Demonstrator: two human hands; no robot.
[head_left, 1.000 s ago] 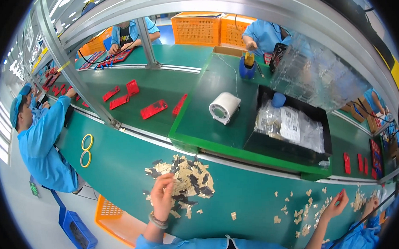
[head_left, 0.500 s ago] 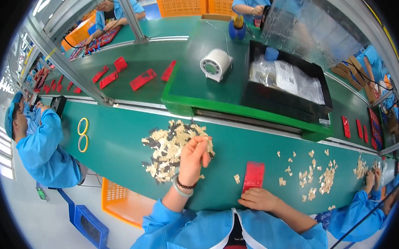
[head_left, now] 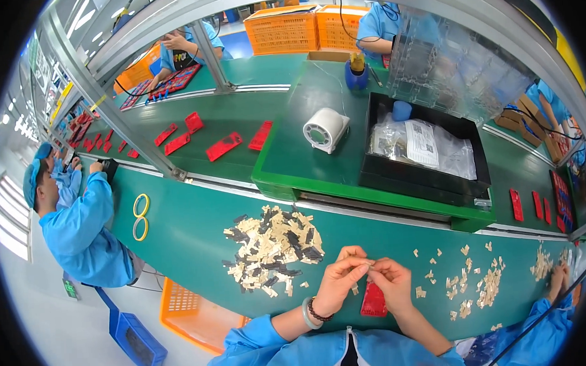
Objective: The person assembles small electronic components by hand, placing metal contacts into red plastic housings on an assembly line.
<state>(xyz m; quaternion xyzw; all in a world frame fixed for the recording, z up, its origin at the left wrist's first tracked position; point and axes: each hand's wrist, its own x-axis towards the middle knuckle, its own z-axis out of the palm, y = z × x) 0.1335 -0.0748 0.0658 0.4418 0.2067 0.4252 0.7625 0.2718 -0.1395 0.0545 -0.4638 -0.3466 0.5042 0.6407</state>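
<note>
My left hand (head_left: 338, 283) and my right hand (head_left: 395, 288) meet over the green table, fingertips pinched together. Whatever sits between them is too small and too covered to make out. Just below the fingers a flat red plastic part (head_left: 373, 303) lies on the table, partly hidden by my right hand. To the left of my left hand spreads a heap of small cream and black pieces (head_left: 272, 245). A single cream piece (head_left: 355, 289) shows between my left hand and the red part.
Small cream pieces (head_left: 489, 286) lie scattered at the right, near a co-worker's hands (head_left: 558, 280). Yellow-rimmed rings (head_left: 140, 228) rest at the left. Behind the table stand a green raised platform (head_left: 291, 144), a white fan-like device (head_left: 325, 129) and a black tray (head_left: 428, 185) of bags.
My left hand has moved right from the heap to meet my right hand. My right hand has let go of the red part and risen above it. The whole view has shifted slightly.
</note>
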